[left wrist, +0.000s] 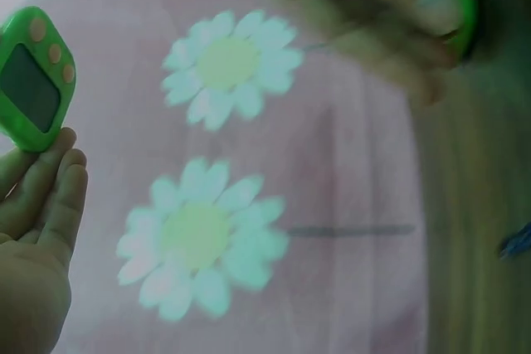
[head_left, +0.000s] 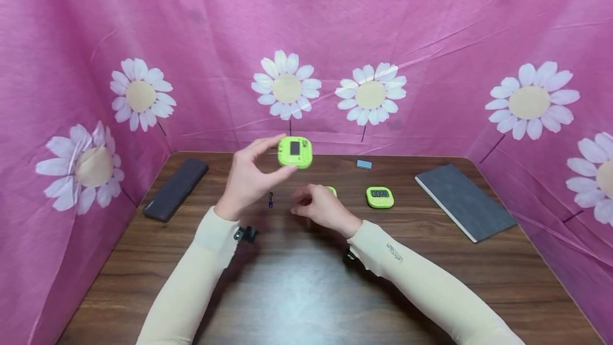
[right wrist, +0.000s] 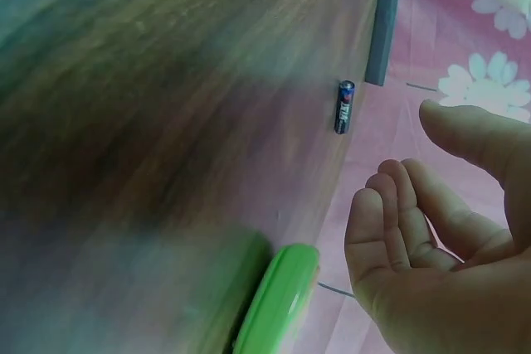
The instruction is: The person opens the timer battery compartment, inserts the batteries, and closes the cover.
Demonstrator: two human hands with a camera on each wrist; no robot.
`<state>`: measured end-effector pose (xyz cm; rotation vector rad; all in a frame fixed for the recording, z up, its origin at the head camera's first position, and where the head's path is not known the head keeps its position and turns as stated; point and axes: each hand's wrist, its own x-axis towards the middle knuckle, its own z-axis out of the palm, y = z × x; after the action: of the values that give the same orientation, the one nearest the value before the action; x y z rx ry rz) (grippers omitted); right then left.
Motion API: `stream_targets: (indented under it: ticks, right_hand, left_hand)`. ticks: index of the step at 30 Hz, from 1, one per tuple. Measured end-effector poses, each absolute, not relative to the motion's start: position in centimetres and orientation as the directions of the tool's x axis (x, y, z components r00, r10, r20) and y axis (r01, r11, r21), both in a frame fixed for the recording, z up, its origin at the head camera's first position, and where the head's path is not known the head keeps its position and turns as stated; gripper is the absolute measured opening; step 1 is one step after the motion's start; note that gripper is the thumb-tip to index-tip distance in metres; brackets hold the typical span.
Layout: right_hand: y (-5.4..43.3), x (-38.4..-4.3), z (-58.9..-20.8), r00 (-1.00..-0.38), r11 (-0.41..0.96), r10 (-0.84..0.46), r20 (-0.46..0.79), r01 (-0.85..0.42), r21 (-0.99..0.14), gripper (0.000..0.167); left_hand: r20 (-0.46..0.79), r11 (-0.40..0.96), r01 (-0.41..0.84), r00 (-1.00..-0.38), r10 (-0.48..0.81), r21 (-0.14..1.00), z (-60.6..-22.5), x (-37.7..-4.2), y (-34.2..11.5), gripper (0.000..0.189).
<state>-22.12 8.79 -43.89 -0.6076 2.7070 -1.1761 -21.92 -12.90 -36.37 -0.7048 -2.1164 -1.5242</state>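
Note:
My left hand is raised over the table, pinching a lime-green digital timer between thumb and fingers. The timer's back, with a dark rectangular patch, faces the head view; its screen and orange-toned buttons appear in the left wrist view. Lower down, my right hand hovers with nothing in its grasp, fingers loosely bent and thumb apart in the right wrist view. A small dark battery lies on the table left of that hand. Partly hidden behind the right hand is another green timer.
A further green timer with digits on its screen lies to the right. Behind it is a small blue block. A dark notebook lies far right, a long black case far left. Pink flowered cloth surrounds the wooden table.

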Motion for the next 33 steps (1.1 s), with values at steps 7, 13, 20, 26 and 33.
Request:
stream_targets:
  ticks: [7,13,20,26,33]
  right_hand:
    - [7.8,-23.0,-44.6,-0.907,0.610,-0.419,0.031,-0.307,-0.731,0.033]
    - [6.6,-24.5,-44.3,-0.896,0.645,-0.443,-0.018,-0.304,-0.701,0.042]
    - [4.5,-26.3,-44.1,-0.871,0.672,-0.490,-0.038,-0.350,-0.653,0.052]
    - [3.3,-27.1,-44.9,-0.882,0.694,-0.467,-0.069,-0.317,-0.647,0.050]
    - [2.2,-28.2,-46.4,-0.881,0.722,-0.467,-0.074,-0.331,-0.607,0.056]
  left_hand:
    - [0.675,0.079,0.671,-0.735,-0.056,0.737,-34.0,-22.3,-17.6,0.059]
    - [0.709,0.011,0.719,-0.681,-0.182,0.694,-33.3,-22.7,-20.6,0.050]
    - [0.689,-0.037,0.720,-0.676,-0.263,0.693,-33.1,-22.9,-22.4,0.050]
    - [0.681,-0.052,0.735,-0.651,-0.334,0.676,-33.1,-22.8,-23.6,0.050]
    - [0.679,-0.053,0.741,-0.640,-0.360,0.670,-32.9,-22.7,-24.0,0.051]
